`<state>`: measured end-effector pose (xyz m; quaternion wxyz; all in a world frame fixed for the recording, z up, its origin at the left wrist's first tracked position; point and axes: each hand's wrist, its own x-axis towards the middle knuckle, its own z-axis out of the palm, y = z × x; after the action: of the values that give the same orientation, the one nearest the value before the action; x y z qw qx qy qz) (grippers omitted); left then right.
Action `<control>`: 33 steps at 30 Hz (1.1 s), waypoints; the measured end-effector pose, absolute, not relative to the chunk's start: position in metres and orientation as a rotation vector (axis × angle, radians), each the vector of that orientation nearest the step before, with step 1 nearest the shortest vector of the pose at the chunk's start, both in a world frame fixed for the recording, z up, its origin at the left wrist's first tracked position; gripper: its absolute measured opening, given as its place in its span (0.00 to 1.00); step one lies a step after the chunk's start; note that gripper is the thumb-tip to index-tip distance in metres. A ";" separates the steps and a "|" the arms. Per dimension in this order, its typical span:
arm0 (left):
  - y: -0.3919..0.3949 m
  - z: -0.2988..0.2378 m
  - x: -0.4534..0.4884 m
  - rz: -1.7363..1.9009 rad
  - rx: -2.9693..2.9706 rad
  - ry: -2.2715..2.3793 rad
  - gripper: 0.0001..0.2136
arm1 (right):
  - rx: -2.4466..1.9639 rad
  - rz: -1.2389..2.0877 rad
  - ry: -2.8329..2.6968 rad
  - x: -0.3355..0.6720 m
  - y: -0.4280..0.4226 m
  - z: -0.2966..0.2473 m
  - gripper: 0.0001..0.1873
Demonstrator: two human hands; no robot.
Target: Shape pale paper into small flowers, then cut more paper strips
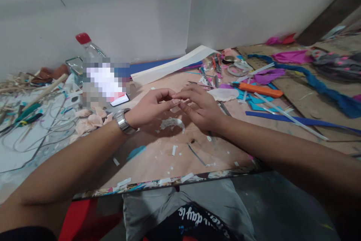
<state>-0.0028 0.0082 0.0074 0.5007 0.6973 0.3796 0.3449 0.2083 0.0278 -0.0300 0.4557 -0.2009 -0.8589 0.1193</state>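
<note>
My left hand (153, 106), with a metal watch (123, 121) on its wrist, and my right hand (203, 108) meet fingertip to fingertip above the board. Both thumbs are pinched against the forefingers. A small pale bit shows just under the fingertips, too small and partly hidden to name. Below the hands, a whitish dried smear (172, 123) marks the wooden board (166, 165). Just beyond my right hand lies a white oval piece (224, 94). An orange cutter knife (258, 89) rests farther right.
A blurred-out phone (120, 100) leans near a red-capped bottle (91, 47) at back left. Green-handled pliers (28, 115) and wires lie left. A cream paper strip (175, 66), tape roll (228, 59), blue strip (299, 120) and cardboard (318, 113) with crepe paper surround the work spot.
</note>
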 end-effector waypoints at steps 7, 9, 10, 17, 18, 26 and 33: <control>0.007 0.002 -0.002 0.930 1.827 0.979 0.16 | -0.510 0.313 -2.084 0.208 0.029 -0.030 0.07; 0.008 0.001 -0.002 0.968 1.856 0.993 0.16 | -0.541 0.315 -2.054 0.208 0.029 -0.031 0.07; 0.009 0.001 -0.002 0.970 1.842 0.998 0.16 | -0.560 0.316 -2.039 0.208 0.029 -0.031 0.07; 0.010 0.002 -0.001 0.939 1.487 0.946 0.11 | -0.580 0.289 -2.009 0.208 0.029 -0.032 0.07; 0.011 0.002 -0.001 0.941 1.449 0.942 0.11 | -0.574 0.291 -2.016 0.208 0.028 -0.032 0.07; 0.013 -0.002 -0.004 0.957 1.363 0.893 0.10 | -0.533 0.315 -2.019 0.209 0.027 -0.030 0.08; 0.013 -0.001 -0.003 0.982 1.397 0.939 0.07 | -0.551 0.308 -2.009 0.209 0.026 -0.030 0.09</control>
<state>-0.0026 0.0128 -0.0010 0.5617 0.5931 0.3985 0.4169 0.2087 0.0259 -0.0304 0.4951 -0.2274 -0.8289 0.1272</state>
